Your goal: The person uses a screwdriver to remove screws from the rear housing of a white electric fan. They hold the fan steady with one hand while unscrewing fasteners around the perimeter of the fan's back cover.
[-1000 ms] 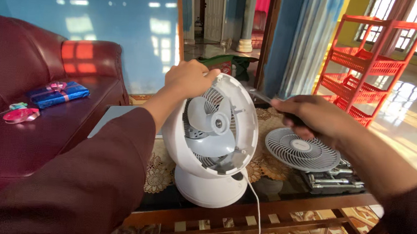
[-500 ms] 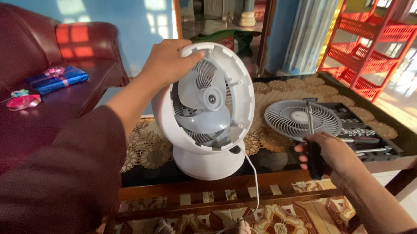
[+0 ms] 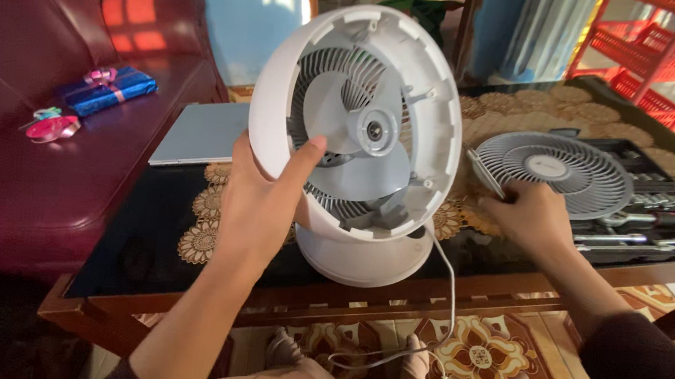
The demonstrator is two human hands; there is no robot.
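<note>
An open black tool case [image 3: 651, 227] lies on the right of the glass-topped table [image 3: 144, 239], holding metal sockets and long chrome tools in its slots; the round grey fan grille [image 3: 556, 171] rests across its left part. The white fan [image 3: 361, 136] stands on its round base near the table's front edge, its open housing tilted back so the 3 grey blades face up and toward the camera, the axle pointing the same way. The left hand [image 3: 261, 204] reaches up from below and grips the housing's lower left rim, thumb hooked inside over the edge. The right hand [image 3: 529, 219] lies palm down at the grille's near edge, fingers curled around its rim. A white cord [image 3: 448, 300] drops from the fan to the patterned floor.
</note>
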